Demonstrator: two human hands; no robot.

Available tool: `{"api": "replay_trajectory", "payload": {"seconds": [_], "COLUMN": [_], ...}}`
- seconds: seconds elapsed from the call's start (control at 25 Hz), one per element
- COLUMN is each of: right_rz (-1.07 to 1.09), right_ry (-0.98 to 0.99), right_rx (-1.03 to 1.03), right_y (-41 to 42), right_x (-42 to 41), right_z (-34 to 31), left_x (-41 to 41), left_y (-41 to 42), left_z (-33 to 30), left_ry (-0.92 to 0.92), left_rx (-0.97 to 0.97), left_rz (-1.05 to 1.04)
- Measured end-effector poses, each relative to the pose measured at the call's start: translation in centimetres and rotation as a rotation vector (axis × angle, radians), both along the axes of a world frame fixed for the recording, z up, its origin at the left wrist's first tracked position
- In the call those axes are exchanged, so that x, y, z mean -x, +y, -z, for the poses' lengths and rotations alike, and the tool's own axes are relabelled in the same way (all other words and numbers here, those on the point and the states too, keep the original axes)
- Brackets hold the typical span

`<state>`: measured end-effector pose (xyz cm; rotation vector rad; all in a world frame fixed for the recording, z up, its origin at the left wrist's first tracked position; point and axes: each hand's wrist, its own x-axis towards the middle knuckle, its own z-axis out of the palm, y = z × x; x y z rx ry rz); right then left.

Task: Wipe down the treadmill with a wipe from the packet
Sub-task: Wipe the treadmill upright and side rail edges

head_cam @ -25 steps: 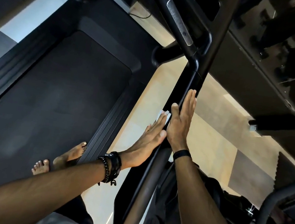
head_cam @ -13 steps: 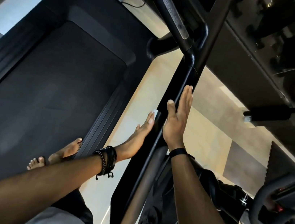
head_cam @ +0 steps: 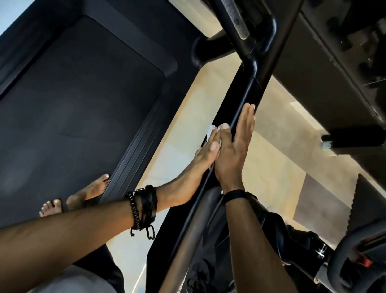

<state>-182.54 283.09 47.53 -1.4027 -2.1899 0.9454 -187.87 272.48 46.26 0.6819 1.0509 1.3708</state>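
Both hands lie flat and straight-fingered at frame centre: left hand (head_cam: 204,155) presses the white wipe (head_cam: 212,131) onto the treadmill's side rail (head_cam: 239,98); right hand (head_cam: 235,149) braces opposite. Recommend even pressure, full-length strokes.

Dim, low-contrast view with soft daylight on the pale floor (head_cam: 267,171), wide-angle bending and slight blur at edges.

Pale tiled floor (head_cam: 270,172) shows beside the machine, with a grey mat (head_cam: 323,202) lying on it. Another dark exercise machine (head_cam: 367,277) stands at lower right, red accents on its curved handle.
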Motion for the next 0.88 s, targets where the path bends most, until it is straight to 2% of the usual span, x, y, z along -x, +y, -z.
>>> {"api": "replay_trajectory", "payload": {"seconds": [0.16,0.32,0.48,0.6,0.76,0.88], "right_rz": [0.001,0.01,0.005,0.0,0.004,-0.003], "right_ry": [0.031,0.025,0.045,0.052,0.053,0.06], "right_rx": [-0.011,0.005,-0.013,-0.003,-0.014,-0.002], "right_y": [-0.3,0.2,-0.1,0.3,0.0,0.5], "right_x": [-0.2,-0.1,-0.2,-0.2,-0.2,0.0], "right_z": [-0.1,0.1,0.1,0.3,0.2,0.3], "left_x": [1.0,0.7,1.0,0.8,1.4,1.9], "left_y": [0.7,1.3,1.6,2.1,2.5,3.0], "left_z": [0.8,0.0,1.2,0.4,1.1,-0.1], "left_ry": [0.04,0.05,0.091,0.057,0.101,0.066], "left_rx": [0.164,0.038,0.14,0.044,0.098,0.057], "left_rz": [0.036,0.004,0.03,-0.011,0.012,-0.004]}}
